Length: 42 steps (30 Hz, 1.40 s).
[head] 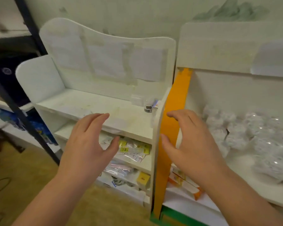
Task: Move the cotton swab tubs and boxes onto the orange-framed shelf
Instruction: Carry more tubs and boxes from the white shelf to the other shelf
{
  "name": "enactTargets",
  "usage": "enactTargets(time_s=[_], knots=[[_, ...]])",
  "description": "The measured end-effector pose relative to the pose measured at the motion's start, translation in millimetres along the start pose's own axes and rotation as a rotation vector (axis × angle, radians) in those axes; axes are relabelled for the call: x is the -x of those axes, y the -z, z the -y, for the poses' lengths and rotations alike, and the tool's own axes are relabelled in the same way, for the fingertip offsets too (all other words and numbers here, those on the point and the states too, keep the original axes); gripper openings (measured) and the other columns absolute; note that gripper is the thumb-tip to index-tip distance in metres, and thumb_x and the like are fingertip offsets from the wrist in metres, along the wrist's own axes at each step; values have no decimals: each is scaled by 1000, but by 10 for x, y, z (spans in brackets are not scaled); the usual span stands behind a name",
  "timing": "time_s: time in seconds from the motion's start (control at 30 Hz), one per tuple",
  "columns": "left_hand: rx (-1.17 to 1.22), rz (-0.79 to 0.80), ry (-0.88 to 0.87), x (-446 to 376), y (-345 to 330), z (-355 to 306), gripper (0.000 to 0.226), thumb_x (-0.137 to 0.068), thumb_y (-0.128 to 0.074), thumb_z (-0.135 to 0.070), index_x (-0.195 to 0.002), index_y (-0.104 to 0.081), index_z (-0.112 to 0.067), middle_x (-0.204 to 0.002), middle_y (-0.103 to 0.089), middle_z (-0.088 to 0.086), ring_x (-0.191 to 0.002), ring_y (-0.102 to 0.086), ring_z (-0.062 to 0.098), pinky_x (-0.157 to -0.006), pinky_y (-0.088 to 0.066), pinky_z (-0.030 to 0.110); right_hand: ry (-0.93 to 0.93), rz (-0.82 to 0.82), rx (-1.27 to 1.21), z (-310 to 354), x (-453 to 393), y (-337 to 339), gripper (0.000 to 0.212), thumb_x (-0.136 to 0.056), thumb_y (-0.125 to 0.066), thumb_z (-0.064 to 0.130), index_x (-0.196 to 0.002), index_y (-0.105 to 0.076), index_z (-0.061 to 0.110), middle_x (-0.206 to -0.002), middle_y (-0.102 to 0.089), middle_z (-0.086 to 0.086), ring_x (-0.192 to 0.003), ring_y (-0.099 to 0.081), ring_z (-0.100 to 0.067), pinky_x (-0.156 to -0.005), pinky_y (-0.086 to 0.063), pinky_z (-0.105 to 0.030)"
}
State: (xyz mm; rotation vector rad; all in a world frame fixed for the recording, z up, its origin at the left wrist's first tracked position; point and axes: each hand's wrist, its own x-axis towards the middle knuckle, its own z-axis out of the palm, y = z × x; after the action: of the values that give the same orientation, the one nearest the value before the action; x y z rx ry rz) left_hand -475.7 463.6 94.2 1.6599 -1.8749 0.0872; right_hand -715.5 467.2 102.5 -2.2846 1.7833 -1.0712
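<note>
my left hand [88, 142] and right hand [191, 141] hover with fingers apart, holding nothing. beyond the right, clear cotton swab tubs [245, 136] lie heaped on the orange-framed shelf [173, 124]. farther left, a small jar [148, 108] stands on the white shelf [95, 106].

Your left hand [88, 141] covers part of the packets [134, 149] on the white shelf's second tier, motion blur smears the clear tubs [252, 137] on the orange-framed shelf [175, 121] so you cannot count them, and that shelf runs off the right edge.
</note>
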Motion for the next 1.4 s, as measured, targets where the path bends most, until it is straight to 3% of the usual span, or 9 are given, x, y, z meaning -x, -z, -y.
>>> enactTargets(time_s=[0.27, 0.5, 0.83, 1.0, 1.1, 1.23, 1.4], knots=[[66, 65, 41, -318, -105, 768, 60, -84, -63, -44, -138, -41, -34, -138, -39, -15, -131, -34, 9, -101, -37, 33, 21, 66, 50, 531, -356, -679, 49, -89, -60, 38, -135, -45, 30, -129, -47, 13, -121, -43, -7, -99, -33, -18], [62, 119, -8, -822, -448, 1126, 57, -84, -65, -39, -137, -44, -32, -136, -40, -16, -127, -37, 6, -99, -31, 23, -23, 117, 3, 473, -822, -1335, 51, -90, -56, 41, -137, -42, 31, -130, -43, 13, -122, -39, -7, -102, -36, -21], [24, 121, -86, -1956, -684, 1703, 56, -83, -66, -37, -135, -47, -29, -134, -45, -12, -125, -39, 8, -98, -30, 22, -124, 137, -14, 425, -1636, -2117, 49, -88, -55, 39, -135, -44, 31, -126, -42, 14, -118, -42, -10, -102, -37, -23], [123, 202, -239, -2463, -1177, 1794, 57, -80, -70, -33, -133, -51, -25, -133, -48, -10, -124, -41, 9, -99, -30, 20, -256, 78, 65, 230, -1815, -2288, 48, -85, -60, 38, -131, -50, 29, -124, -45, 14, -114, -46, -10, -97, -41, -22], [204, 258, -348, -2801, -1539, 1827, 56, -79, -71, -31, -132, -53, -23, -132, -49, -7, -124, -43, 12, -101, -30, 20, -367, 22, 172, 100, -1934, -2349, 47, -86, -59, 42, -131, -49, 31, -125, -45, 14, -113, -43, -8, -90, -37, -18], [272, 317, -519, -3169, -1950, 1782, 57, -80, -70, -32, -133, -52, -23, -133, -49, -6, -126, -42, 13, -103, -31, 21, -510, -44, 217, -5, -2034, -2349, 46, -86, -61, 42, -130, -48, 32, -125, -46, 15, -118, -43, -10, -95, -44, -27], [323, 372, -729, -3545, -2421, 1668, 55, -79, -68, -30, -130, -54, -16, -129, -53, -2, -118, -47, 18, -102, -35, 24, -643, -133, 268, -114, -2126, -2414, 45, -84, -67, 39, -125, -51, 31, -122, -52, 11, -113, -49, -12, -95, -42, -25]])
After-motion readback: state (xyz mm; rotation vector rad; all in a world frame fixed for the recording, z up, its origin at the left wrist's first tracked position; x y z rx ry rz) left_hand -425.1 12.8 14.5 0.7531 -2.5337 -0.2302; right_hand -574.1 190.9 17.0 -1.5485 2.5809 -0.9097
